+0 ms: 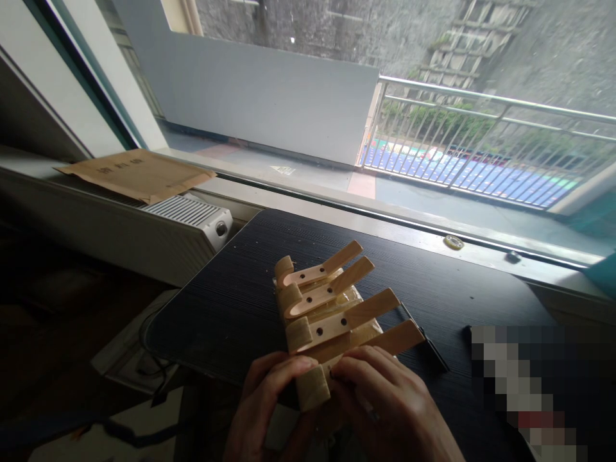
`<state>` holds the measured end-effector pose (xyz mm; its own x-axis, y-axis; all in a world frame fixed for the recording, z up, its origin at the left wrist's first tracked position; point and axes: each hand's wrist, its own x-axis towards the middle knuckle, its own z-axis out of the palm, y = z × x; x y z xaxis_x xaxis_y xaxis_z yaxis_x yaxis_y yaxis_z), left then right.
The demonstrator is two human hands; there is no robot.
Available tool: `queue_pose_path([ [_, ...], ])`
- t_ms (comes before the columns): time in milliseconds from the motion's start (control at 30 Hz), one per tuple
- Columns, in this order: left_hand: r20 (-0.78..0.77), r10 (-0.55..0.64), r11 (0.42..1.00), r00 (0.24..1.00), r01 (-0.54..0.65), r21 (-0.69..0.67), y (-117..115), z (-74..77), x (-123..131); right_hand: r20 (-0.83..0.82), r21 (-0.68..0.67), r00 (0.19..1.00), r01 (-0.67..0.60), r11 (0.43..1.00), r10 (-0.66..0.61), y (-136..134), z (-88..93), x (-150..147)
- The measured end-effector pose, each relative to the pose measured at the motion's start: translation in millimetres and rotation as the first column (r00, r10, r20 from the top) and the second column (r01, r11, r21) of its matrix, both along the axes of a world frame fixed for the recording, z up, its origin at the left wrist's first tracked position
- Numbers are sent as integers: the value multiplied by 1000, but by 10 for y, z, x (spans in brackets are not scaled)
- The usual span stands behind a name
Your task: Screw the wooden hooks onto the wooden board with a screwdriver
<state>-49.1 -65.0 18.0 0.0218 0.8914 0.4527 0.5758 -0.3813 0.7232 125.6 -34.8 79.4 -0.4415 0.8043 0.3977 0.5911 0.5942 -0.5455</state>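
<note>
Where the hands meet: at 6 o'clock in the view, the left hand [264, 401] and the right hand [389, 404] close from either side on the nearest hook [380, 342], a pale wooden piece with a rounded block at its near end.
Left grip: the fingers curl over the top of that block from 9 o'clock and press down on the wood; the thumb is hidden below.
Right grip: the fingers are bent and bunched, with the fingertips [344, 371] pressed on the hook's shank just at 3 o'clock of the block.
Nearest hook: it lies at the near edge of the counter [231, 301], block toward 6 o'clock, flat arm slanting out toward 2 o'clock.
Other hooks: three more wooden hooks [327, 301] lie side by side just beyond it toward 12 o'clock. They are packed close, their arms fan toward 1 to 2 o'clock, and small dark holes show in their shanks.
Wrapper: a clear wrapper [353, 296] shows under and between the hooks.
Dark strip: a thin dark strip [430, 350] lies on the counter at 3 o'clock of the row, partly beneath the arms.
Counter: black and finely ribbed, with a rounded corner at 9 o'clock.
Beyond: a white radiator [192, 215] stands at 10 o'clock, with a brown envelope [139, 173] on the ledge above it. The window sill [385, 221] runs from 12 to 3 o'clock and carries a small tape roll [453, 242]. A metal railing [481, 128] stands outside at 1 o'clock.
</note>
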Motion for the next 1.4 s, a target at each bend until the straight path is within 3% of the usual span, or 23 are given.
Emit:
queue_pose_path([
  [233, -5, -16, 1000, 1000, 16, 5, 13, -26, -2, 50, -104, 998, 38, 994, -32, 28, 32, -22],
  [667, 37, -16, 1000, 999, 15, 11, -2, -19, 0, 127, -244, 991, -10, 970, 42, 73, 102, -21],
  [967, 54, 11, 1000, 998, -10, -25, 5, 10, 16, 130, -212, 990, -18, 977, 47, 73, 168, -40],
  [1133, 42, 6, 1000, 999, -5, -24, -14, 16, 8, 159, -130, 986, -23, 991, 44, 96, 184, -53],
  [1400, 16, 7, 1000, 1000, -7, -4, -4, 36, 19, 143, -200, 987, -40, 979, 70, 89, 118, 6],
])
